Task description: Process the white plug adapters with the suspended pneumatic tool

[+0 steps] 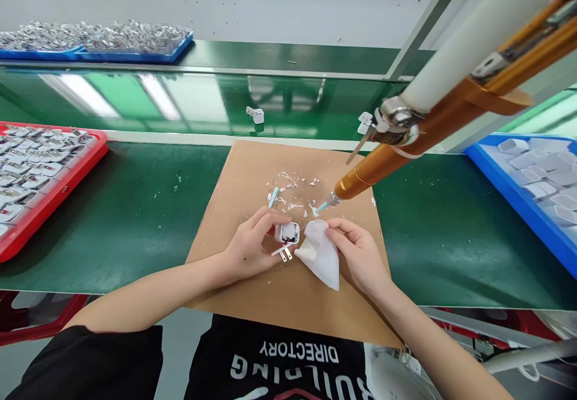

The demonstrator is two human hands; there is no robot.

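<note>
Bright, even white light falls on my left hand (252, 246) and right hand (358, 252); long pale streaks glare off the glossy green strip (311, 120) — lamps mirrored there. A soft shadow darkens the table (148, 219) beside the red tray (67, 192). I see mid-frame clearly — wide-angle stretching distorts the edges.

Left hand (251, 242), 1; right hand (359, 252), 1; held charger housing (289, 232), 1; white cloth (321, 257), 1; cardboard sheet (288, 304), 1.
</note>
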